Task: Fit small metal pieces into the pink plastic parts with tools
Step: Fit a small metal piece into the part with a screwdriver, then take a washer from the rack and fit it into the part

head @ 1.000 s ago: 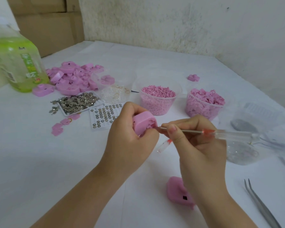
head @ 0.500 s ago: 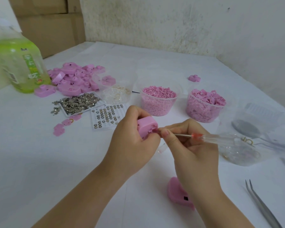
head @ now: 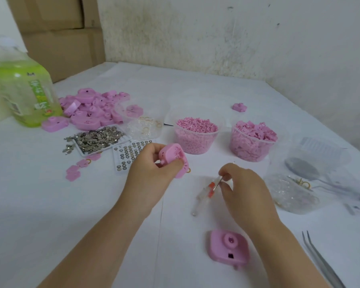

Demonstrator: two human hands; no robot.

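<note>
Both hands have drawn apart since half a second ago, when the tool's tip was pressed against the pink part. Now the left hand [head: 152, 175] grips the part [head: 173, 160] alone, fingers and thumb curled round it, raised above the table with its hollow side turned towards the camera. Whether a metal piece sits inside is too small to tell.

To its right and well apart, the right hand [head: 244, 189] pinches the thin metal shaft of the tool [head: 204, 194] between thumb and fingertips. The clear handle with its red collar points down and left, low over the white table [head: 50, 204]; it looks about to be put down or re-gripped.

Near the right forearm a second part [head: 229, 248] lies flat on the table. Tweezers [head: 320, 265] lie at the lower right edge.

Further out, left of the hands, a tray holds many loose metal pieces [head: 98, 139], and behind it sits a pile [head: 94, 109] of pink parts beside a green bottle [head: 25, 94]. Two cups [head: 196, 140] of small pink bits stand beyond the hands.

Judging by the full tray and the big pile, the task is far from over: one part may have just been worked, and many wait.
</note>
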